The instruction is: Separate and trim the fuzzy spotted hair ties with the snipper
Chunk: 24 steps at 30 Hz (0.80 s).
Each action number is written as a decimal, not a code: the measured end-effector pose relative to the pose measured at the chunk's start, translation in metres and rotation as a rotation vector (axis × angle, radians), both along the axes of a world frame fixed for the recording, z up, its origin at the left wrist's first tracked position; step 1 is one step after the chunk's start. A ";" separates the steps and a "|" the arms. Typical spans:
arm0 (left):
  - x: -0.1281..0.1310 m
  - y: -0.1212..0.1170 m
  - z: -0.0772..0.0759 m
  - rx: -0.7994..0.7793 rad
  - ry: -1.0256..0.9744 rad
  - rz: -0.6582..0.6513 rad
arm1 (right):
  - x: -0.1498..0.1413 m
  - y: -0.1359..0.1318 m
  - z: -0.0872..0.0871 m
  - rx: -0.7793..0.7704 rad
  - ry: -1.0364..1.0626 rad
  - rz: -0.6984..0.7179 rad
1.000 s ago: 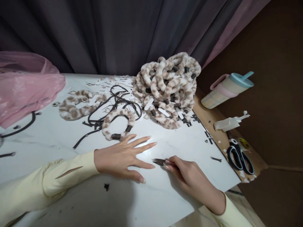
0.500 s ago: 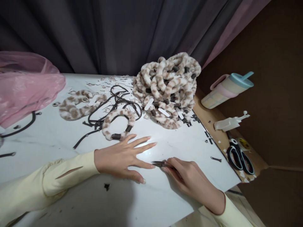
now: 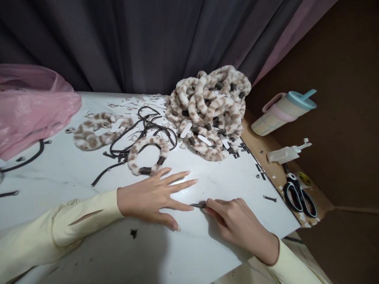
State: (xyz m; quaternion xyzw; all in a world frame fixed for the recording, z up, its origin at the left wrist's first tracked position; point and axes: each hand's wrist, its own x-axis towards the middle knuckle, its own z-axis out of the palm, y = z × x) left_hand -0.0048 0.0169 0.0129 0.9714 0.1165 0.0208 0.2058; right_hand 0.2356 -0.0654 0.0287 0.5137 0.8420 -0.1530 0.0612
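Overhead, a dark curtain (image 3: 154,43) hangs in soft, deep folds behind the table (image 3: 225,179), whose smooth, white surface has faint grey veining. On its far part rises a heap (image 3: 214,106) of fluffy rings, cream with tan patches, bound in places with dark coils and tucked with white, round-ended strips. A thin, crinkled pink bag (image 3: 38,108) lies at the left, its translucent film puffed up.

The left hand (image 3: 149,199) lies palm down on the table, released, with fingers fanned wide and nothing grasped. The right hand (image 3: 238,223) is closed around small metal snips (image 3: 199,205), gripped between thumb and fingers. Their slim, pointed blades reach the left index fingertip; whether they touch it, one cannot tell.

Beyond the right edge of the table, a tapered cup (image 3: 280,117) with a pale blue lid, straw and pink handle stands on the brown board (image 3: 276,183). Just beyond the left hand is a single plush ring (image 3: 136,157) with two ribbed dark coils, near a patchy, curved fluffy piece (image 3: 89,136). Black-handled scissors (image 3: 299,197) with oval loops rest on the board, near a translucent squeeze bottle (image 3: 284,155). Slender, round dark cords (image 3: 151,128) tangle behind the single ring, among small metal clasps (image 3: 133,138). Tiny dark scraps (image 3: 260,172) dot the table's right edge.
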 end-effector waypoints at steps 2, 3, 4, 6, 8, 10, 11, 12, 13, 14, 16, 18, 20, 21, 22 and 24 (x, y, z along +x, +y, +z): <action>-0.001 0.000 -0.001 0.014 -0.023 -0.003 | 0.000 0.001 0.000 -0.001 0.004 -0.002; -0.001 0.000 -0.001 0.019 -0.028 -0.004 | 0.000 0.001 0.000 0.000 0.010 -0.002; -0.001 0.000 -0.001 0.021 -0.029 -0.006 | 0.000 0.001 0.000 0.000 0.015 0.000; -0.001 0.000 -0.001 0.017 -0.027 -0.007 | 0.000 0.001 -0.001 0.000 0.016 0.001; -0.001 -0.001 0.000 0.004 -0.021 -0.005 | 0.000 0.001 -0.001 -0.003 0.008 -0.003; -0.001 -0.001 0.001 -0.026 -0.005 -0.001 | 0.000 0.001 -0.001 -0.009 -0.006 -0.007; -0.001 -0.001 0.002 -0.046 0.006 0.001 | 0.000 0.001 -0.002 -0.014 -0.013 -0.008; -0.001 -0.001 0.002 -0.068 0.018 0.003 | 0.000 0.001 -0.002 -0.018 -0.020 -0.009; -0.001 0.000 0.003 -0.090 0.029 0.004 | 0.000 0.001 -0.001 -0.020 -0.026 -0.010; -0.001 0.000 0.003 -0.112 0.038 0.002 | 0.000 0.001 -0.001 -0.020 -0.031 -0.010; -0.002 0.001 0.005 -0.148 0.057 -0.004 | -0.001 0.002 -0.001 -0.019 -0.034 -0.008; -0.002 0.002 0.006 -0.174 0.074 -0.009 | -0.001 0.002 0.000 -0.017 -0.032 -0.005; -0.002 0.003 0.006 -0.189 0.086 -0.012 | -0.002 0.002 0.000 -0.015 -0.029 -0.002; -0.002 0.003 0.006 -0.193 0.090 -0.012 | -0.002 0.002 0.000 -0.014 -0.029 -0.001; -0.002 0.003 0.007 -0.197 0.094 -0.013 | -0.002 0.002 0.000 -0.012 -0.029 -0.001; -0.002 0.002 0.007 -0.205 0.102 -0.014 | -0.002 0.002 0.000 -0.008 -0.027 0.000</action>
